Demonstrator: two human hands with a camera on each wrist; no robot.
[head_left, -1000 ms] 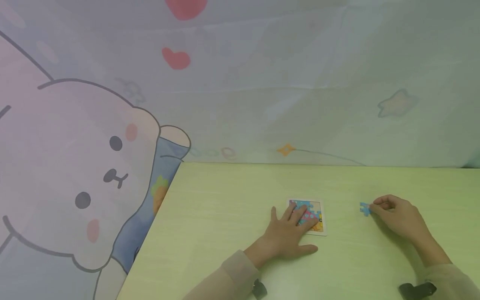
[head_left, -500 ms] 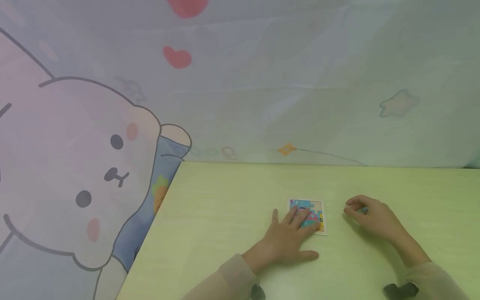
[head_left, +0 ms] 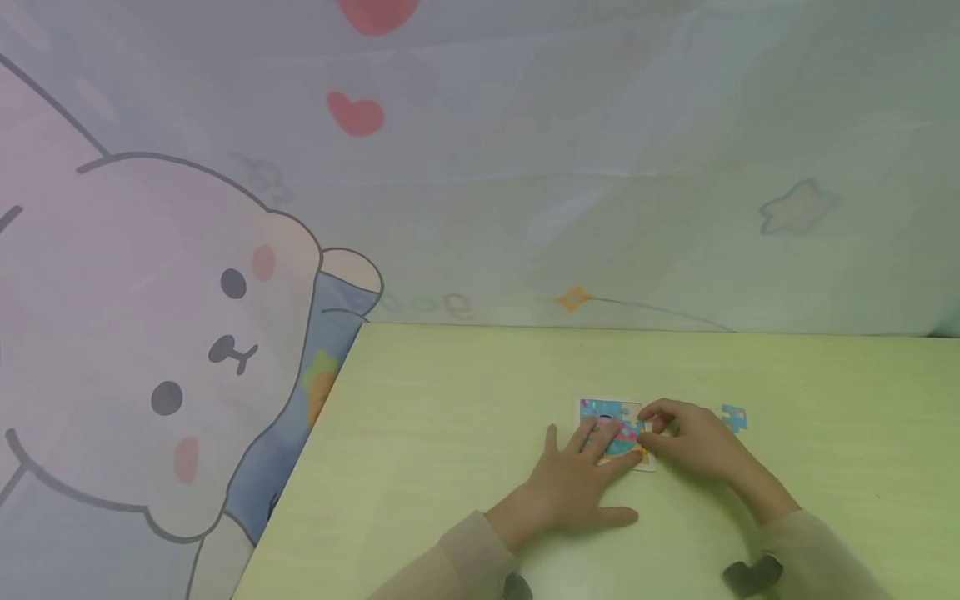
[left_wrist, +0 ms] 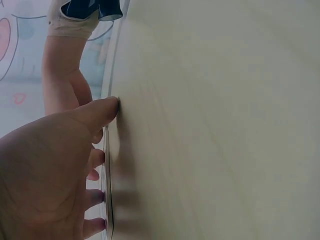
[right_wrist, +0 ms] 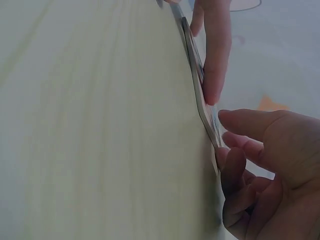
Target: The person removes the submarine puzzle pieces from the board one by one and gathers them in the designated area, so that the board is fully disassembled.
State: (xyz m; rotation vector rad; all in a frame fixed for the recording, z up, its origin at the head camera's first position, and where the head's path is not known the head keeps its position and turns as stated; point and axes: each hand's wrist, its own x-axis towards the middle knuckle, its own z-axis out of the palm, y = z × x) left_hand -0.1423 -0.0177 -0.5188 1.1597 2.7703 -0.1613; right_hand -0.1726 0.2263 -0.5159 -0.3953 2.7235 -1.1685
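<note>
Pale cloth point(head_left: 525, 208) printed with hearts, stars and a cartoon bear is hanging behind a yellow-green bench point(head_left: 420, 433). Over the past second the right hand point(head_left: 697, 442) has been travelling leftward, and it is now working at the right edge of a framed puzzle point(head_left: 577, 408); attention seems to be shifting there from the loose blue piece point(head_left: 735, 418), which is lying uncovered on the bench just beyond that hand's wrist side. Its thumb and forefinger are reaching toward the frame while the other fingers are curling under; I cannot tell whether they are pinching anything. Flat, with fingers spreading and gripping nothing, the left hand point(head_left: 573, 479) is resting across the puzzle, its thumb pointing out over the bench. Pale area is showing near the puzzle's upper right corner.
</note>
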